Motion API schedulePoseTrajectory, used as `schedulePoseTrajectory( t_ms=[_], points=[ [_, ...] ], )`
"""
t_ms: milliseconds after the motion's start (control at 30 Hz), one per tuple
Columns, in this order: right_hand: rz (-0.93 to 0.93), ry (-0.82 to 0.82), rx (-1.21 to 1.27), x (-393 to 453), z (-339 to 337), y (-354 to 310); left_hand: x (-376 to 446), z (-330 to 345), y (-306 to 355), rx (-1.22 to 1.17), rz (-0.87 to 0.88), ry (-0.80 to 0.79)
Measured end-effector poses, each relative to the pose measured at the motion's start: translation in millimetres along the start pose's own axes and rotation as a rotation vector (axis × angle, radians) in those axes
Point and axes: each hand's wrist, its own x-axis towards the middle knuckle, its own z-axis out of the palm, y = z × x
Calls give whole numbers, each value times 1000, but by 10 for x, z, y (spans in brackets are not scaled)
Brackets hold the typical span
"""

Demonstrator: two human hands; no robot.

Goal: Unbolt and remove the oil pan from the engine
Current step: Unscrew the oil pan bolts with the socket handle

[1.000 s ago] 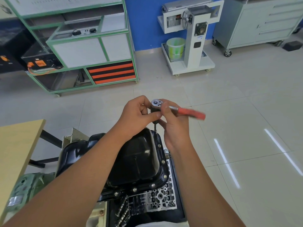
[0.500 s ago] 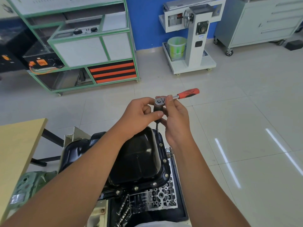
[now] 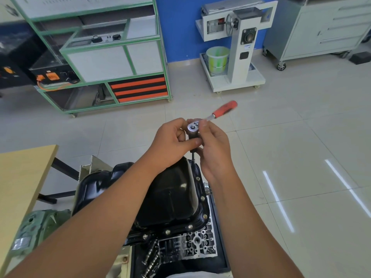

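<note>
A black oil pan (image 3: 172,195) sits bolted on the upturned engine, with bolts along its right and near flange. A ratchet wrench (image 3: 212,115) with a red handle stands over the pan's far right corner; its socket and extension reach down to the flange. My left hand (image 3: 172,143) grips the socket just under the ratchet head. My right hand (image 3: 212,149) pinches the head and the extension from the right. The red handle points away to the upper right and looks blurred.
A wooden table (image 3: 22,177) stands at the left. Loose engine parts and a cylinder head (image 3: 192,245) lie in a black tray below the pan. A green-framed rack (image 3: 112,57), a white machine stand (image 3: 236,47) and a grey cabinet (image 3: 325,27) stand beyond on tiled floor.
The ratchet handle has swung counter-clockwise, from pointing right to pointing up and right. Both hands stay on the ratchet head and socket over the same corner.
</note>
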Motion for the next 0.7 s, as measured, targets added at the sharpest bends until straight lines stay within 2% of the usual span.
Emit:
schedulePoseTrajectory(
  t_ms=[100,267,467,633,700],
  points=[
    [-52,0,39,-37,-18,35,20,-6,-5,10,-36,20],
    [41,58,-39,14,-13,-54,-22,-47,38,-56,44,-162],
    [0,46,21,-43,-47,-21,11,-36,-4,26,-27,-11],
    [81,99,-33,8,-43,-96,0,-23,36,74,10,-168],
    [69,75,-29,13,-37,-97,-4,-7,30,98,21,-133]
  ],
)
